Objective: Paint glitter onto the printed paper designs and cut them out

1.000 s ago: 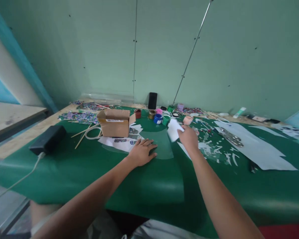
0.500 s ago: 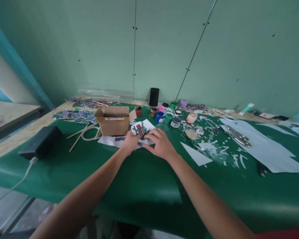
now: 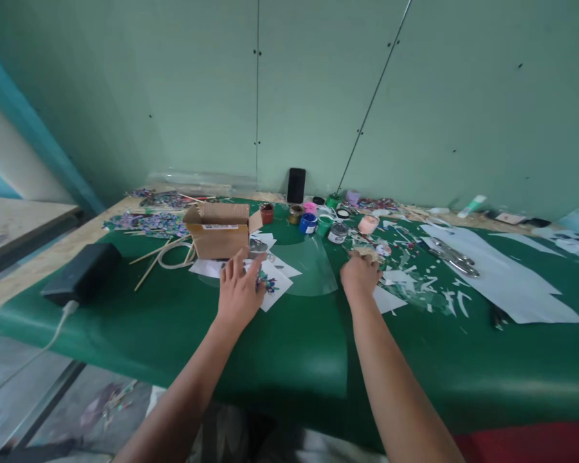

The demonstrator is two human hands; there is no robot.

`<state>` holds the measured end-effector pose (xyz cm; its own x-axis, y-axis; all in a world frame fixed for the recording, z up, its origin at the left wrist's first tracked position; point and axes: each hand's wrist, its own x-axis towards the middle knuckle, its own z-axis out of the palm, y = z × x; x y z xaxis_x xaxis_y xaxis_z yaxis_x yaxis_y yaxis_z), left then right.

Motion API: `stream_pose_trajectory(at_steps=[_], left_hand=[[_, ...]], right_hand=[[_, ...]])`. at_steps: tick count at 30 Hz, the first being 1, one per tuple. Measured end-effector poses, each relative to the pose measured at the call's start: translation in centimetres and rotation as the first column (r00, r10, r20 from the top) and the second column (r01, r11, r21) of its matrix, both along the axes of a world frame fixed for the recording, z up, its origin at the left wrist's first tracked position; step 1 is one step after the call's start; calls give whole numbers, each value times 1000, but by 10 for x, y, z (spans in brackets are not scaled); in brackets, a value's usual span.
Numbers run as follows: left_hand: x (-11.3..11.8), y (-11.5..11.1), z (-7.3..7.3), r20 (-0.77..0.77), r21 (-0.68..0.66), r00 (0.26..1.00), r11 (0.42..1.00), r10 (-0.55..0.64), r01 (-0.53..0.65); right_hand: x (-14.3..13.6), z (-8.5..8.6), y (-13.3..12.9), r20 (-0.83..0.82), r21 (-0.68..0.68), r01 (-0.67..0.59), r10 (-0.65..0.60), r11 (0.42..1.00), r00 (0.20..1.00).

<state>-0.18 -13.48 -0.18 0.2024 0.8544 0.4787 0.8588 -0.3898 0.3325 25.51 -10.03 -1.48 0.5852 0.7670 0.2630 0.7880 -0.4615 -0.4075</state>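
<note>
My left hand [image 3: 240, 290] is open, its fingers spread over a white paper sheet [image 3: 278, 292] that bears small purple and green bits. Just behind that hand, more white papers [image 3: 207, 268] lie in front of the cardboard box [image 3: 219, 243]. My right hand [image 3: 360, 275] is down at the table with its fingers curled, at the near edge of a tan patch [image 3: 368, 253]. Its fingertips are hidden, and whatever they hold does not show. Between the hands lies a clear plastic sheet [image 3: 313, 267].
Paint jars, among them a blue jar [image 3: 307, 223] and a grey jar [image 3: 338, 232], stand behind. A phone [image 3: 296, 185] leans on the wall. White scraps [image 3: 427, 283] and metal scissors-like tools [image 3: 453, 258] lie right. A black power adapter [image 3: 81, 273] and sticks [image 3: 149, 273] lie left.
Both hands were together holding a small picture piece over the papers. They have parted: the left has opened over the decorated paper, and the right has moved right to the tan patch.
</note>
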Motion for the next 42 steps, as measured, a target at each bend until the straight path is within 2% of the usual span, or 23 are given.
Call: stream_pose_trajectory(at_steps=[3,5,11,16,20,24,26,28,31,33,35,37,38,40,42], left_hand=[[1,-2,-3,-141,-90,961,970,-238,227],[1,-1,-5,-156,-156,930,938,-333,310],[2,-3,-4,-161,-206,925,928,-344,310],[24,-8,-8,-166,-207,943,945,-290,254],[42,-13,-10,-165,-172,954,960,-250,222],[40,-25,-8,-161,-128,934,945,-320,302],[37,-38,-11,-161,-129,909,921,-384,367],[35,-56,-16,-153,-116,904,916,-399,384],[36,-83,-26,-140,-28,944,954,-299,298],[37,-97,-32,-135,21,965,973,-225,230],[37,-104,-35,-130,46,973,979,-189,197],[37,-106,-36,-125,54,974,979,-188,196],[37,-106,-36,-124,56,974,978,-192,200],[36,-104,-36,-113,64,974,977,-197,205],[36,-103,-37,-94,77,977,977,-190,198]], right_hand=[[4,-2,0,-8,1,67,-67,998,998],[6,-4,0,-16,2,103,-103,995,995],[9,-7,-1,-50,64,65,-62,996,997],[4,2,-2,-95,252,-20,46,967,994],[-2,8,-4,-76,456,-135,190,880,979],[0,7,-6,-69,637,-84,166,766,984],[4,6,-4,-81,702,-41,136,711,987],[5,5,-4,-73,744,-40,140,667,987],[-4,4,-13,-12,766,-127,211,630,977],[-17,0,-29,70,740,-261,315,620,946],[-31,-4,-48,197,634,-488,484,601,853],[-43,-7,-64,288,422,-688,632,591,719],[-47,-7,-70,303,271,-757,693,595,654],[-51,-2,-75,289,-50,-804,779,592,556],[-51,6,-73,265,-274,-783,827,558,496]])
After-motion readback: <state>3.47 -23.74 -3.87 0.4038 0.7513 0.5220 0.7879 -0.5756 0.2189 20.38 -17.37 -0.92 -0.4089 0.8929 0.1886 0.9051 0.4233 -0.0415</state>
